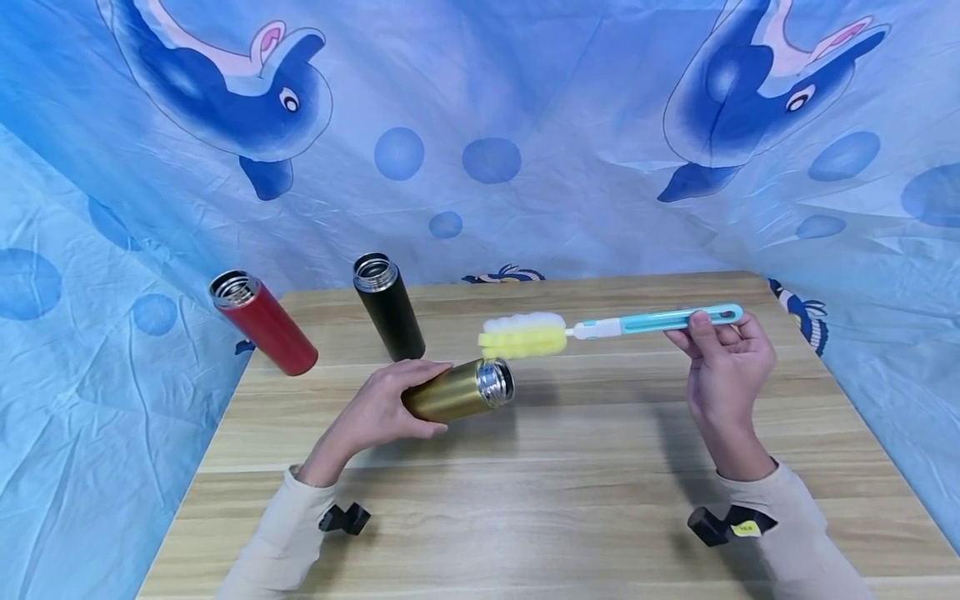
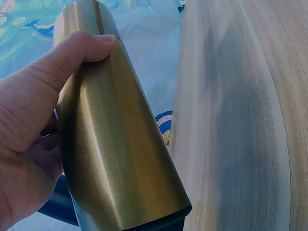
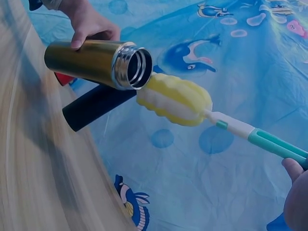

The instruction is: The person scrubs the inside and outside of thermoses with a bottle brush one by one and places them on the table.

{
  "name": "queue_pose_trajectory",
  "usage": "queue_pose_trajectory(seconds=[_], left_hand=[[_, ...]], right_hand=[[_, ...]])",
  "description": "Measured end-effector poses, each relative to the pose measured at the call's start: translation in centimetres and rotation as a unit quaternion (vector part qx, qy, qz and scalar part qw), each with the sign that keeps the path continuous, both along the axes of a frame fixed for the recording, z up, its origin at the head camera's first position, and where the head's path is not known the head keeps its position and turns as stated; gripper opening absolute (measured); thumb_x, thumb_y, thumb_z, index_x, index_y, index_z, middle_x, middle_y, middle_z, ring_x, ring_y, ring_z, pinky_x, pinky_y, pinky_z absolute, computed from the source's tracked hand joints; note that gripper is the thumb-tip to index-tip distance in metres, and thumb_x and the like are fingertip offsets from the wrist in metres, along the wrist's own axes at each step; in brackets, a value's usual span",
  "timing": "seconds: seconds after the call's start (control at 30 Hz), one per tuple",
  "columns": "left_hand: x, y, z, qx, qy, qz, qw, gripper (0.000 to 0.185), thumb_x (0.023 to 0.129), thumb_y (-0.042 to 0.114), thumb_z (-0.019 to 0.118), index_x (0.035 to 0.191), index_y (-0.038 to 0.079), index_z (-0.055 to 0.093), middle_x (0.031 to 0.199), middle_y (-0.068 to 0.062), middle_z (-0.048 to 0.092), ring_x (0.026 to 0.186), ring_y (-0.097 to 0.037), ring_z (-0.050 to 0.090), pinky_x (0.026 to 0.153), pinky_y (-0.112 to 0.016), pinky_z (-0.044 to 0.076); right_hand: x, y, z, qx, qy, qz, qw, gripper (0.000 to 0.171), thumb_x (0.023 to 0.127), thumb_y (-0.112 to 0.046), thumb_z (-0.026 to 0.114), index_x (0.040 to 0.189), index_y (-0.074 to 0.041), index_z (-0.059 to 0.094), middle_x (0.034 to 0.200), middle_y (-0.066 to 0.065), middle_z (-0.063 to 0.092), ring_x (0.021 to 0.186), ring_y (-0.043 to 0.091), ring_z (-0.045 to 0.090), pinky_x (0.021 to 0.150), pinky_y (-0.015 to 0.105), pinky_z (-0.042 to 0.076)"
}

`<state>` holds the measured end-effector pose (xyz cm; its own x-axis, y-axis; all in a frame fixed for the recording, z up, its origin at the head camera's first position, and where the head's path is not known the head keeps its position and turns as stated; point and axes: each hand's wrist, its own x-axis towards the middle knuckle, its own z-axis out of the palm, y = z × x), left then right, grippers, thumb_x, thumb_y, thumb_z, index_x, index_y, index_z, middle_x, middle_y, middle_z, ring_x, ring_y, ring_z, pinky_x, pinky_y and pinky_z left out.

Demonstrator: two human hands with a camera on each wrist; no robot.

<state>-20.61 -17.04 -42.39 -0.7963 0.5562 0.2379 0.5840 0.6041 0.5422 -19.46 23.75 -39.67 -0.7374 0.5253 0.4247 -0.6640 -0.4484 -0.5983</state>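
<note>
My left hand (image 1: 378,407) grips a gold flask (image 1: 457,392) and holds it on its side above the wooden table (image 1: 570,492), its open steel mouth (image 3: 132,66) facing right. In the left wrist view the thumb (image 2: 72,50) curls over the gold flask (image 2: 120,144). My right hand (image 1: 723,354) pinches the teal handle (image 1: 675,319) of a bottle brush. Its yellow and white sponge head (image 1: 523,336) hovers just beside and above the flask's mouth, outside it. In the right wrist view the sponge head (image 3: 175,98) lies next to the gold flask (image 3: 91,62).
A red flask (image 1: 264,323) and a black flask (image 1: 388,306) stand open-topped at the table's back left. Blue dolphin-print cloth (image 1: 480,142) hangs behind and on both sides. Two small black clips (image 1: 345,518) (image 1: 723,525) sit by my sleeves near the front.
</note>
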Motion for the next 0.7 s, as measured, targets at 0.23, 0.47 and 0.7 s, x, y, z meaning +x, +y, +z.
queue_pose_trajectory(seconds=[0.23, 0.47, 0.7], left_hand=[[0.03, -0.05, 0.07, 0.007, -0.008, 0.003, 0.9999, 0.079, 0.068, 0.032, 0.095, 0.139, 0.018, 0.065, 0.136, -0.003, 0.066, 0.118, -0.026, 0.063, 0.088, -0.046, 0.054], [-0.02, -0.12, 0.01, 0.008, -0.007, 0.000, 0.9999, 0.079, 0.068, 0.032, 0.095, 0.139, 0.016, 0.065, 0.135, -0.004, 0.067, 0.118, -0.026, 0.063, 0.089, -0.046, 0.054], [-0.22, -0.29, 0.09, 0.013, -0.012, 0.013, 0.9998, 0.078, 0.068, 0.032, 0.095, 0.139, 0.016, 0.065, 0.134, -0.006, 0.066, 0.117, -0.028, 0.063, 0.087, -0.045, 0.055]], right_hand=[[0.05, 0.32, -0.23, 0.000, -0.006, 0.012, 1.000, 0.015, 0.088, 0.016, 0.067, 0.100, 0.015, 0.057, 0.088, 0.025, 0.074, 0.077, 0.027, 0.077, 0.071, 0.036, 0.059], [0.04, 0.63, -0.43, 0.003, -0.013, 0.021, 1.000, 0.016, 0.088, 0.016, 0.067, 0.099, 0.016, 0.056, 0.089, 0.026, 0.073, 0.078, 0.028, 0.077, 0.071, 0.037, 0.059], [0.01, 0.97, -0.54, 0.018, -0.017, 0.018, 1.000, 0.016, 0.088, 0.015, 0.068, 0.100, 0.017, 0.057, 0.088, 0.025, 0.074, 0.078, 0.029, 0.077, 0.071, 0.039, 0.058]])
